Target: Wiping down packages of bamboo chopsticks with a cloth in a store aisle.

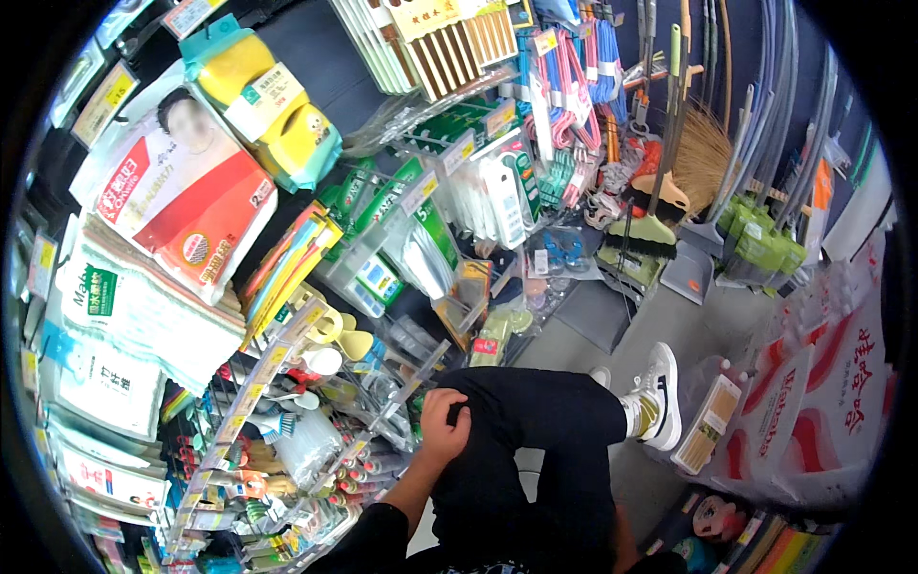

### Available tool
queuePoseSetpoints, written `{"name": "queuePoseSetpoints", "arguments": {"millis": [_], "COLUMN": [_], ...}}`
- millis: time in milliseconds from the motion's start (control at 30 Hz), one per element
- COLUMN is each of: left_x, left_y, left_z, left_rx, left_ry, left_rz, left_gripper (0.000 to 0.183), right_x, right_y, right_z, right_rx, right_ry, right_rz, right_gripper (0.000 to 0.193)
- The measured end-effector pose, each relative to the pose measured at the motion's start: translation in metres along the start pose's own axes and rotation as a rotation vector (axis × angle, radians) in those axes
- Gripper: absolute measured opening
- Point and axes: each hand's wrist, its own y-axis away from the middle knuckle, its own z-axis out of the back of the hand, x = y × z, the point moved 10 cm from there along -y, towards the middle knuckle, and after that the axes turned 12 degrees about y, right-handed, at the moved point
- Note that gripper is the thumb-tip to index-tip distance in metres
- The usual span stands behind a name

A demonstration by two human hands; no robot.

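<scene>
My left hand (445,426) rests on my bent left knee (488,392) in black trousers, its fingers loosely apart and nothing held in it. Beside that hand, to the left, is a rack of small kitchen goods with a clear price strip (382,421) along its front. Of my right arm (624,543) only a narrow bit of skin shows by my right thigh at the lower edge; the right hand itself is hidden. I am seated with my legs crossed, and a white shoe (660,397) sticks out to the right.
Left shelves hold packaged cleaning cloths (143,316), a red-and-white pack (182,191) and yellow sponges (273,105). Chopsticks (449,48) hang at the top. Brooms (650,230) and dustpans (687,273) stand far right. Red-and-white wrapped packs (794,411) line the right side, near a wooden-topped brush (708,421).
</scene>
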Motion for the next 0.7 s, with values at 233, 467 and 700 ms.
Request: {"name": "queuePoseSetpoints", "arguments": {"millis": [233, 467, 700], "left_x": [-0.015, -0.021, -0.046], "left_y": [-0.001, 0.001, -0.013], "left_z": [-0.007, -0.007, -0.047], "left_rx": [-0.007, 0.017, 0.230], "left_ry": [-0.012, -0.012, -0.260], "left_rz": [0.019, 0.030, 0.029], "left_gripper": [0.017, 0.020, 0.023], "right_x": [0.003, -0.006, 0.111], "right_y": [0.009, 0.014, 0.028], "right_z": [0.011, 0.007, 0.103], "right_rx": [-0.020, -0.031, 0.001], "right_ry": [0.061, 0.126, 0.805], "right_rz": [-0.061, -0.067, -0.110], "right_gripper": [0.035, 0.036, 0.035]}}
